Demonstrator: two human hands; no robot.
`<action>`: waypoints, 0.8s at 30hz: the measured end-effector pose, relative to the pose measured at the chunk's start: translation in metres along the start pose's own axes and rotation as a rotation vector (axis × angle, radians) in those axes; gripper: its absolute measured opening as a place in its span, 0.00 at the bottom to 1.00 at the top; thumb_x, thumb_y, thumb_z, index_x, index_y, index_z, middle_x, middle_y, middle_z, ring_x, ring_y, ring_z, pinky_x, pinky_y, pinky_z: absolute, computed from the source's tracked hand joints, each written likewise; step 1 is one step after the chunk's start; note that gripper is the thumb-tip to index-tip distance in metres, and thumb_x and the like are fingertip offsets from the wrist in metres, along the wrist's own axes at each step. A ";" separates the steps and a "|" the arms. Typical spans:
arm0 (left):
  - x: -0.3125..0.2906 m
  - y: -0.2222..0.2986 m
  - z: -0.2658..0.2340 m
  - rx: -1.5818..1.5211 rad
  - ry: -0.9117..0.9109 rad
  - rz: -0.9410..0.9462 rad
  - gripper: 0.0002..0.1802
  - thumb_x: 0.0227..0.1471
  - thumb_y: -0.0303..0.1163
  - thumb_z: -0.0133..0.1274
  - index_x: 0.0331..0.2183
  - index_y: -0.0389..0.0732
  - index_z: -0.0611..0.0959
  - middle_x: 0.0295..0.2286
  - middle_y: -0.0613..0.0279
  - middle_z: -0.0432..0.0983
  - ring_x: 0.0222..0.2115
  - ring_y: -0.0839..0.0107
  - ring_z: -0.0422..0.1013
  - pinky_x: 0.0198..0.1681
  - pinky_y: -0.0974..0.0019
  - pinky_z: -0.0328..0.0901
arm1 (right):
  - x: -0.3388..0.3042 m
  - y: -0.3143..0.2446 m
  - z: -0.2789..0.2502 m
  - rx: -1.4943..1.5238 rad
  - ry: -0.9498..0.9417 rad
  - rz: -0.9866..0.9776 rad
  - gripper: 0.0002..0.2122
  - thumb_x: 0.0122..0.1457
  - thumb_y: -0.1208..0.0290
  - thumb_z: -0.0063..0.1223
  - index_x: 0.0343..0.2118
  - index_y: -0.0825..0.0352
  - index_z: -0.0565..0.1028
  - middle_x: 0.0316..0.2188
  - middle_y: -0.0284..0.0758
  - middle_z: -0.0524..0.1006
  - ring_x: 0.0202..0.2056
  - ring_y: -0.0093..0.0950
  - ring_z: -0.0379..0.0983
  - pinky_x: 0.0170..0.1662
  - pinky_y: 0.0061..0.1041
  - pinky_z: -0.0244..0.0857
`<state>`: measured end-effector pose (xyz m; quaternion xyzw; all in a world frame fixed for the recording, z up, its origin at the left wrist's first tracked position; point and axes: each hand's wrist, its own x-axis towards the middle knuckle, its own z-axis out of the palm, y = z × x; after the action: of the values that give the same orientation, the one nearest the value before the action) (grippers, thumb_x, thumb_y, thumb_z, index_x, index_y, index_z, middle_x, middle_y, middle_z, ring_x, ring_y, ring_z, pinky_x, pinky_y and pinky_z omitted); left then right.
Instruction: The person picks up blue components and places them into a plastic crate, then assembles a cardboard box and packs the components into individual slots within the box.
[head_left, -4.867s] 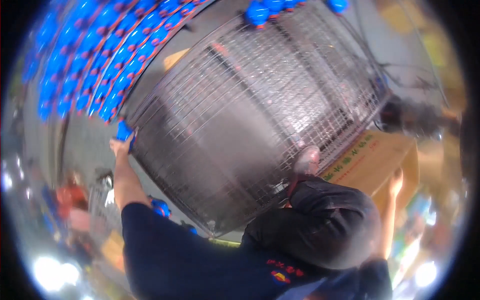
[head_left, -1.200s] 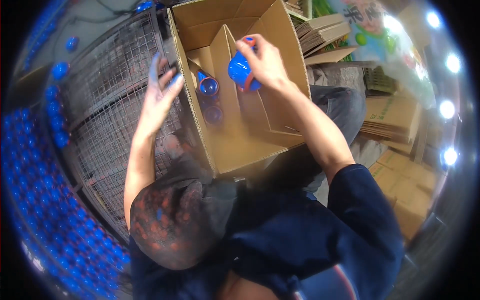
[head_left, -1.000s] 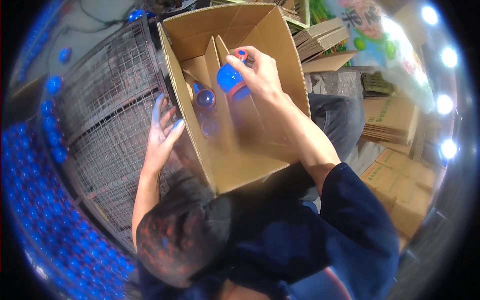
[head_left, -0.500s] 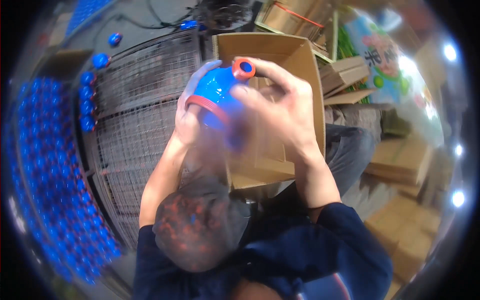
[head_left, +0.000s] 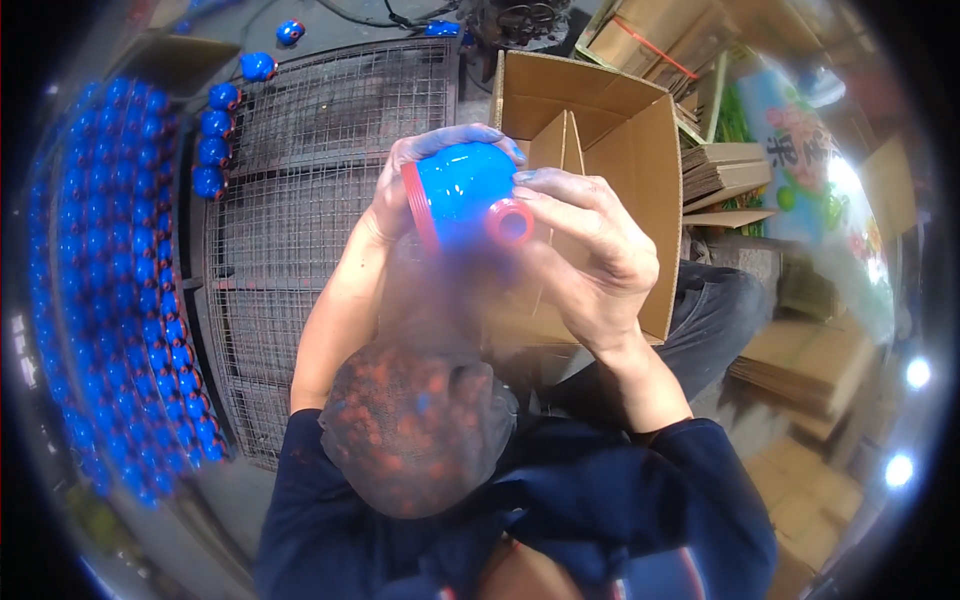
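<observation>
Far left: dense rows of blue round pieces (head_left: 120,290) with red trim, packed side by side on a rack that curves along the picture edge. A short column of the same blue pieces (head_left: 212,140) runs down its top right side, and two loose ones (head_left: 258,66) lie above that, near the top edge.

Next right: wire mesh panel (head_left: 300,230), grey, lying flat. Nothing is resting on the part in view.

Centre: left hand (head_left: 415,185) wraps a blue vessel (head_left: 458,190) from behind, fingers curled over its top, paint-stained blue. The vessel is glossy blue with a red band at its wide end (facing left) and a small red-rimmed opening facing the camera on its right. It is held up in the air, in front of the carton, not inside it.

Right hand (head_left: 590,255) grips the vessel at the red-rimmed end, thumb and fingers closed on it, also stained blue.

Behind the hands: open cardboard carton (head_left: 620,130), flaps up, with a cardboard divider standing inside that splits it into compartments. The hands and vessel block the view, so I cannot tell what the compartments hold.

Right: stacks of flattened cardboard (head_left: 725,170) just beside the carton, more flat cardboard (head_left: 810,360) lower down.

Below: dark sleeves, and a speckled dark cap (head_left: 415,430).
</observation>
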<state>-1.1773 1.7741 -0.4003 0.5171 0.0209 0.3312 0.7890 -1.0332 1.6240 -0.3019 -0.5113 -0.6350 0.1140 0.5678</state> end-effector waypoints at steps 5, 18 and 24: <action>0.011 0.003 0.009 -0.077 -0.076 0.051 0.38 0.49 0.54 0.56 0.50 0.30 0.76 0.46 0.45 0.75 0.47 0.58 0.74 0.53 0.56 0.69 | -0.025 0.016 -0.002 0.059 0.116 0.068 0.17 0.49 0.77 0.66 0.44 0.68 0.79 0.45 0.42 0.78 0.46 0.35 0.75 0.48 0.30 0.69; 0.046 -0.035 0.034 1.200 0.187 0.041 0.47 0.47 0.39 0.63 0.61 0.34 0.59 0.60 0.40 0.50 0.62 0.47 0.51 0.64 0.53 0.51 | -0.052 0.154 -0.064 -0.169 0.228 0.907 0.18 0.61 0.58 0.52 0.41 0.71 0.74 0.34 0.43 0.81 0.35 0.36 0.79 0.42 0.33 0.72; 0.042 -0.087 0.006 1.244 0.153 0.006 0.45 0.48 0.25 0.53 0.63 0.32 0.50 0.63 0.40 0.42 0.65 0.46 0.41 0.67 0.52 0.41 | -0.059 0.271 -0.001 -0.658 -0.164 0.912 0.19 0.59 0.55 0.52 0.42 0.69 0.72 0.40 0.47 0.78 0.42 0.44 0.76 0.46 0.40 0.70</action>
<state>-1.0992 1.7706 -0.4568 0.8543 0.2649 0.2953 0.3358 -0.9014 1.6996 -0.5342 -0.8733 -0.3940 0.1831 0.2205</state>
